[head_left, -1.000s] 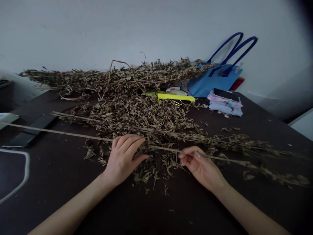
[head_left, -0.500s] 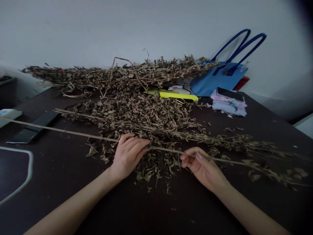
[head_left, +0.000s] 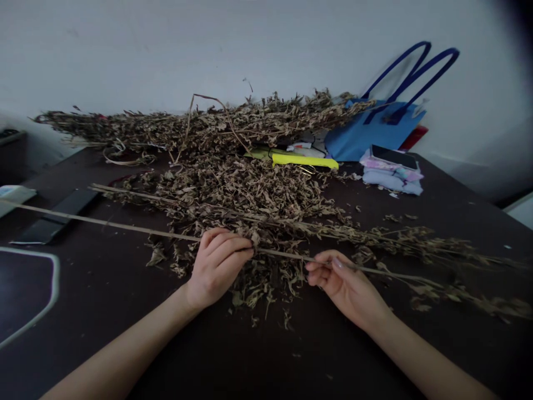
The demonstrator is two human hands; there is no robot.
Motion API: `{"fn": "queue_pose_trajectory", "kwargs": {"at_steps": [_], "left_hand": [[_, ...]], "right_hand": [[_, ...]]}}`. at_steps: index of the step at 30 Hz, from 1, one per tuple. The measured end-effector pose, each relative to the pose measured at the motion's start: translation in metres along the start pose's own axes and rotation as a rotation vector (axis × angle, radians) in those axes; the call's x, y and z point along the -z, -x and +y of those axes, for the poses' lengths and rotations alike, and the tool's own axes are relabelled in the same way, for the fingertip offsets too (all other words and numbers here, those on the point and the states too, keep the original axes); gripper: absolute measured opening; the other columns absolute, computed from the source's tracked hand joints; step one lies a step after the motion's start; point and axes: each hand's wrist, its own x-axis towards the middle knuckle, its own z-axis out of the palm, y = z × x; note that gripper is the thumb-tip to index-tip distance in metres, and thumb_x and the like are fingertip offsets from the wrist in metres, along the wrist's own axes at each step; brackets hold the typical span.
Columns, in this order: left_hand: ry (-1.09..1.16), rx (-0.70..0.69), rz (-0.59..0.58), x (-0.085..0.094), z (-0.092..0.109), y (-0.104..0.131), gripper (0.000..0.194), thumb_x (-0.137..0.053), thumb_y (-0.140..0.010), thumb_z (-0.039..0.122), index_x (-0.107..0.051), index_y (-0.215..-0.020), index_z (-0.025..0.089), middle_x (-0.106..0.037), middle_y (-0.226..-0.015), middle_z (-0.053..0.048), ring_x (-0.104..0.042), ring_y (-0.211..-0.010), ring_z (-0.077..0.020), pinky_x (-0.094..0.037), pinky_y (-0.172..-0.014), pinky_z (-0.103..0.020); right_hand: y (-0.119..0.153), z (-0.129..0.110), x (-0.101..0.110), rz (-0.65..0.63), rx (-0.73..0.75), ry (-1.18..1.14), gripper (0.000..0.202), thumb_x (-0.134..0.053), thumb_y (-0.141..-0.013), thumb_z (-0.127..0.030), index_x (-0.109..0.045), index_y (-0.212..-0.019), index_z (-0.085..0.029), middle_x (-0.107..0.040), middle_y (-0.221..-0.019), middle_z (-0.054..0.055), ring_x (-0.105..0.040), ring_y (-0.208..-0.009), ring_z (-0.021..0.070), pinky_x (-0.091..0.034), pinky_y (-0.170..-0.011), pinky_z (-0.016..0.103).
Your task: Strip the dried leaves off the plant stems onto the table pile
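Note:
A long, thin dried plant stem runs across the view, bare on the left and leafy toward the right end. My left hand is closed around its middle, with the fingertips hidden behind the stem and leaves. Farther right, my right hand pinches the same stem between thumb and fingers. Below and behind it spreads a heap of crumpled dried leaves. Another dried stalk lies on the heap, just beyond the one I hold.
A thick bundle of dried plants lies along the wall, touching a blue bag. In front are a yellow-handled tool and a phone on folded cloth. A dark flat object and a white-edged shape are at left.
Both hands keep their hold on the stem and have hardly moved. The leafy right end of the stem has shifted slightly, and the view has moved a little.

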Motion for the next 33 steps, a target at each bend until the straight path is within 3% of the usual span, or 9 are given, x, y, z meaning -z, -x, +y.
{"fn": "queue_pose_trajectory", "kwargs": {"at_steps": [7,15,19,23,26,30,33], "left_hand": [[-0.113,0.004,-0.073,0.002,0.005,-0.004,0.013,-0.059,-0.08,0.009,-0.06,-0.083,0.021,-0.069,-0.083,-0.001,-0.059,-0.084,-0.0174,-0.039,-0.083,-0.038],[-0.082,-0.05,-0.12,0.001,0.003,-0.002,0.017,-0.056,-0.081,0.005,-0.057,-0.089,0.02,-0.07,-0.09,-0.003,-0.061,-0.087,-0.0184,-0.039,-0.082,-0.037],[0.024,0.051,-0.104,-0.006,0.001,-0.001,0.017,-0.056,-0.081,0.004,-0.054,-0.087,0.021,-0.069,-0.092,-0.003,-0.06,-0.086,-0.0171,-0.042,-0.077,-0.034],[0.045,0.195,-0.138,-0.013,0.001,0.0,0.017,-0.062,-0.081,0.018,-0.054,-0.096,0.018,-0.067,-0.089,-0.005,-0.058,-0.086,-0.0189,-0.043,-0.077,-0.034],[0.023,0.23,-0.156,-0.013,0.002,-0.001,0.018,-0.064,-0.08,0.023,-0.056,-0.096,0.017,-0.066,-0.086,-0.005,-0.059,-0.084,-0.0198,-0.043,-0.076,-0.035],[0.067,0.249,-0.147,-0.01,0.006,-0.003,0.004,-0.061,-0.082,0.018,-0.057,-0.083,0.018,-0.067,-0.08,-0.002,-0.059,-0.079,-0.017,-0.042,-0.074,-0.034],[0.086,0.228,-0.135,-0.01,0.007,-0.003,0.005,-0.058,-0.083,0.014,-0.056,-0.084,0.019,-0.068,-0.083,-0.002,-0.06,-0.078,-0.0159,-0.043,-0.076,-0.034]], "right_hand": [[-0.001,0.003,0.0,0.052,-0.046,-0.024,0.018,-0.056,-0.086,-0.032,-0.067,-0.098,-0.023,-0.07,-0.094,0.005,-0.067,-0.08,0.0146,-0.054,-0.075,0.029],[-0.001,0.005,0.003,0.112,-0.1,-0.079,0.022,-0.057,-0.086,-0.033,-0.067,-0.1,-0.021,-0.071,-0.095,0.006,-0.067,-0.073,0.0127,-0.056,-0.067,0.025],[-0.001,0.005,0.002,0.096,-0.116,-0.128,0.022,-0.058,-0.085,-0.033,-0.067,-0.1,-0.02,-0.071,-0.094,0.006,-0.068,-0.072,0.0126,-0.056,-0.067,0.024],[-0.002,0.006,0.002,0.071,-0.129,-0.147,0.023,-0.058,-0.085,-0.032,-0.067,-0.101,-0.02,-0.071,-0.095,0.006,-0.068,-0.072,0.0125,-0.056,-0.067,0.023],[-0.001,0.006,0.002,0.056,-0.131,-0.134,0.022,-0.057,-0.086,-0.03,-0.067,-0.102,-0.019,-0.071,-0.095,0.007,-0.068,-0.073,0.0127,-0.056,-0.068,0.023],[0.0,0.006,0.001,0.03,-0.144,-0.123,0.022,-0.054,-0.088,-0.027,-0.066,-0.103,-0.018,-0.071,-0.097,0.008,-0.068,-0.076,0.013,-0.056,-0.069,0.023],[0.0,0.007,0.001,0.017,-0.149,-0.124,0.021,-0.054,-0.088,-0.027,-0.066,-0.103,-0.019,-0.071,-0.098,0.008,-0.068,-0.076,0.0129,-0.056,-0.069,0.022]]}}
